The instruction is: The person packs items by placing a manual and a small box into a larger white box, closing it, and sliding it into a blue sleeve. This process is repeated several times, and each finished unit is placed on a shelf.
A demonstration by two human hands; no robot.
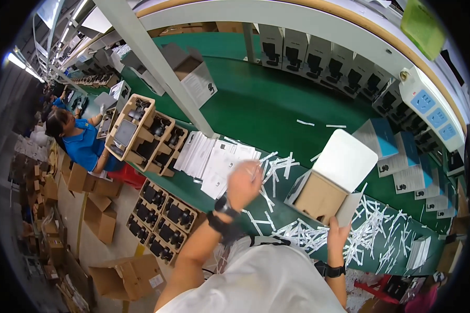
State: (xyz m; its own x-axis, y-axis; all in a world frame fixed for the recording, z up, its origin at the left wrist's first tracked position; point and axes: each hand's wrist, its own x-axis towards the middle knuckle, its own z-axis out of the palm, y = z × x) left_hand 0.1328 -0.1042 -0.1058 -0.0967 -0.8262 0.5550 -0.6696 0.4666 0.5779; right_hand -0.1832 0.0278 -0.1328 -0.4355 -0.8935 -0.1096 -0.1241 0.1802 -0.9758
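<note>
My right hand (338, 237) grips the near edge of an open white box (351, 156), its lid raised and a brown cardboard insert (318, 197) inside. My left hand (244, 183) is lifted over the bench, smeared by motion, so its fingers and anything in them cannot be made out. Below and beside it lie printed white leaflets (222, 166) and a stack of folded papers (194, 155). Loose white paper strips (368, 229) are heaped around the box and along the bench's near edge.
Moulded pulp trays with black parts (164, 143) stand left of the leaflets; more trays (162, 219) sit lower down. A slanted post (159, 62) crosses the green bench (235, 104). Upright boxes (310, 55) line the back. A co-worker in blue (86, 143) handles a box at left.
</note>
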